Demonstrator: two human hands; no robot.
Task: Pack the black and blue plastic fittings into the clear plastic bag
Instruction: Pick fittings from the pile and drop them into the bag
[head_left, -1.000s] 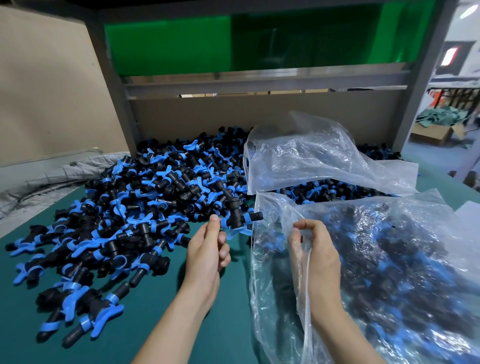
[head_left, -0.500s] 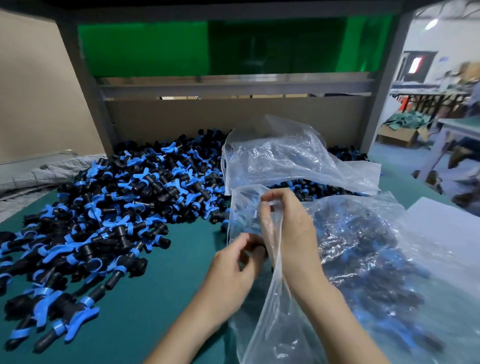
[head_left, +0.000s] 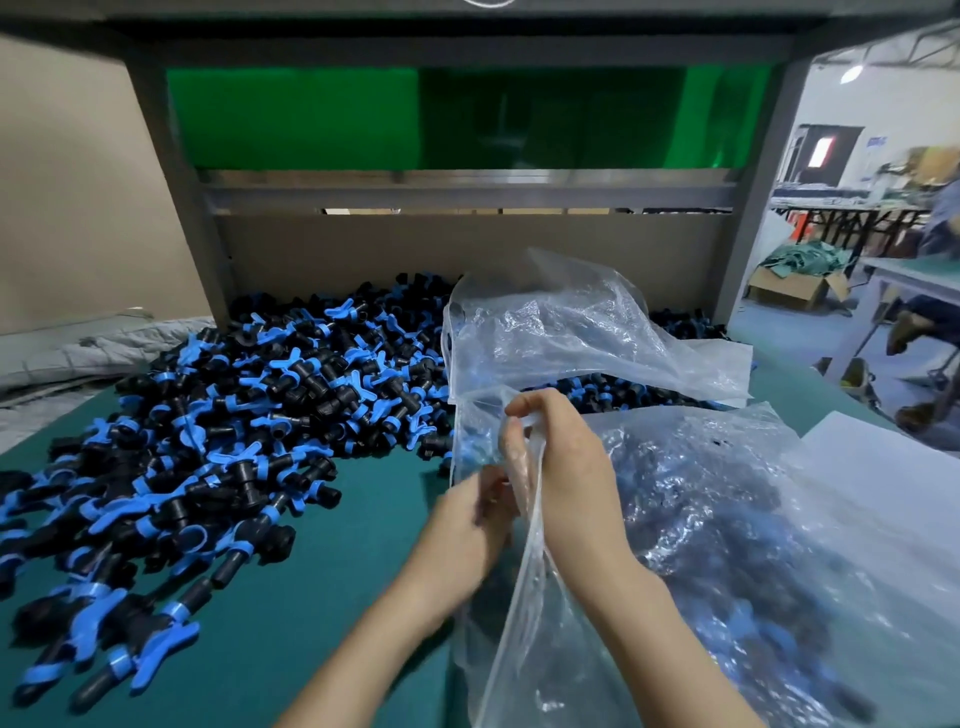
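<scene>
My left hand (head_left: 462, 525), which a second ago was picking at the right edge of the pile of black and blue fittings (head_left: 270, 410), is now pressing in at the mouth of the clear plastic bag (head_left: 753, 519), just left of my right hand (head_left: 566, 467). Its fingers are curling there, but blur is hiding whether they are holding a fitting or have let it go, so I cannot tell. My right hand is pinching the bag's rim and lifting it, holding the mouth open. I am judging this as one more pick going in. The bag is lying near and right on the green mat (head_left: 332, 597), already holding many fittings. The big pile is waiting to the left, and a second clear bag (head_left: 571, 332) is lying farther back. I am finding no brand, label or writing that I can read.
</scene>
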